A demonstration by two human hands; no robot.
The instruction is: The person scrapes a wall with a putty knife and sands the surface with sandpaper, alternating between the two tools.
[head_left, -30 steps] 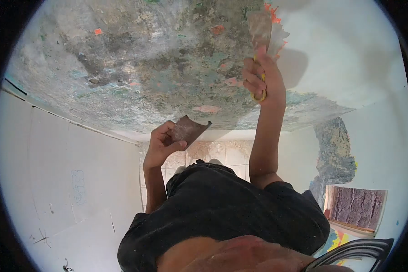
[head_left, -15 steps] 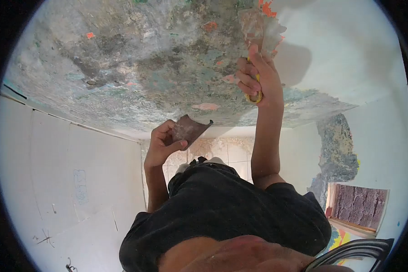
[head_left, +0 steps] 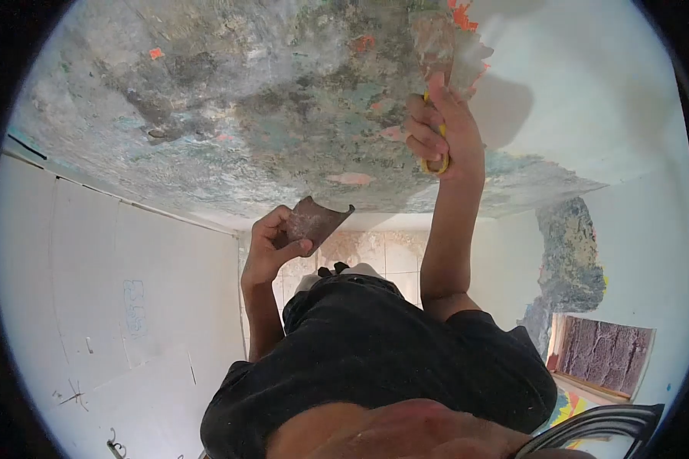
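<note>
In the head view my right hand (head_left: 455,126) is wrapped around the yellow handle of a putty knife (head_left: 435,50). The wide, smeared blade points up and lies at or close to the patchy wall (head_left: 268,99), near the edge of the white paint. Lower down, my left hand (head_left: 268,243) pinches a curled brown sheet (head_left: 314,224) between thumb and fingers. It looks stiff and dusty; its material I cannot make out. The wall is mottled grey-green with pink and orange flecks.
White painted surface (head_left: 582,92) borders the bare patch on the right. Another stripped strip (head_left: 570,252) runs down the side wall above a framed opening (head_left: 601,356). A pale marked wall (head_left: 92,283) stands at left. Floor tiles (head_left: 398,256) show below.
Both hands keep their holds. The putty knife and right hand sit slightly farther right in view, and the brown sheet slightly farther left.
</note>
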